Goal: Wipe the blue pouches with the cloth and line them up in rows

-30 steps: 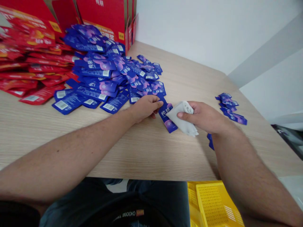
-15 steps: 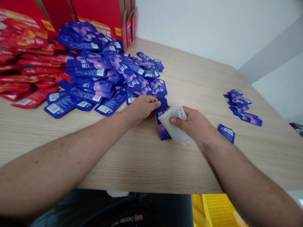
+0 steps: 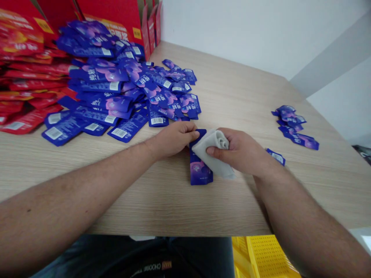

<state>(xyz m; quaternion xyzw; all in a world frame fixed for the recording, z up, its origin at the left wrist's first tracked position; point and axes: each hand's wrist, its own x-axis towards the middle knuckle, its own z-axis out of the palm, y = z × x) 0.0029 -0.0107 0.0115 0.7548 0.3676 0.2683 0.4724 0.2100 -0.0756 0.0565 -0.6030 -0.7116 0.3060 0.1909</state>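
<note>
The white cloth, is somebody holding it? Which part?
Yes, the right hand pinches the white cloth by its bunched upper part, between thumb and fingers.

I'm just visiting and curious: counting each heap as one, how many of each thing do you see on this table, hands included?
Hands, the left hand and the right hand: 2
White cloth: 1
Lone blue packets, one under the cloth, one far right: 2
Blue heaps, large, small: 2
Red heap: 1
Total: 8
</note>
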